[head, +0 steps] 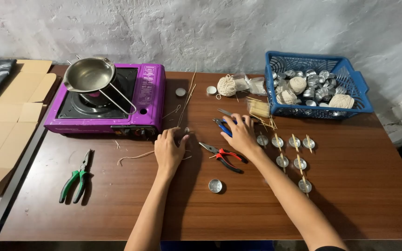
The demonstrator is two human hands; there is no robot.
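Nearest on the brown wooden table (350, 195) sits a small round metal cup (215, 186), just ahead of the forearms. Left hand (168, 148) pinches a thin pale wick string (136, 157) in a narrow grip. Right hand (240, 135) rests on blue-handled scissors (223, 126), grip loosely spread over them, red-handled pliers (224, 157) just beside.

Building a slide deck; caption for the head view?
Left hand pins wick string while right hand reaches blue-handled scissors on table.
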